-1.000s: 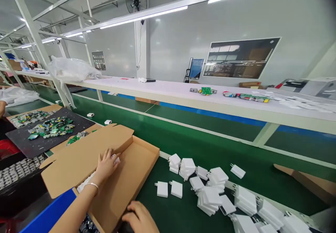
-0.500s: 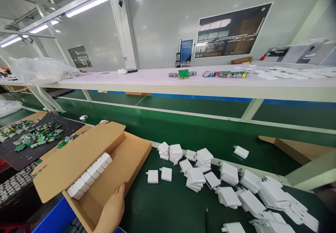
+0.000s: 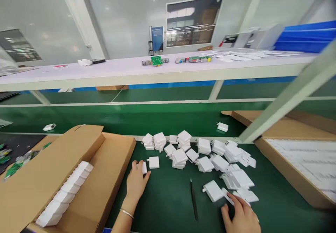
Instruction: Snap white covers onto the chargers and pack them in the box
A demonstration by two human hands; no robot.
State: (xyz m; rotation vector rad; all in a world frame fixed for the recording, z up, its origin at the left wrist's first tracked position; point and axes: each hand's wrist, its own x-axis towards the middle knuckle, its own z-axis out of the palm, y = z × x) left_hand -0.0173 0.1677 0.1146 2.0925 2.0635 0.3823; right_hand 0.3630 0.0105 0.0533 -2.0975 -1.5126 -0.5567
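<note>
My left hand (image 3: 135, 182) closes its fingers over a white plug charger (image 3: 144, 168) on the green bench, just right of the open cardboard box. Another white charger (image 3: 153, 162) lies beside it. At the lower right, my right hand (image 3: 240, 214) curls its thumb and fingers around a tilted white charger (image 3: 228, 195), partly hidden by the fingertips. A larger-looking charger (image 3: 213, 191) sits just left of that one. Black tweezers (image 3: 193, 199) lie between the two hands. Many more white chargers (image 3: 179, 157) are stacked and strewn behind them.
The open cardboard box (image 3: 118, 170) at left holds a row of white pieces (image 3: 65, 192). Another box (image 3: 294, 180) with white contents stands at right, near a slanted metal post (image 3: 286, 96). Above the bench runs a shelf (image 3: 118, 70) carrying circuit boards (image 3: 156, 61).
The view has swung right. My left hand has left the cardboard box and gone onto a charger on the bench. My right hand has come into view among the chargers.
</note>
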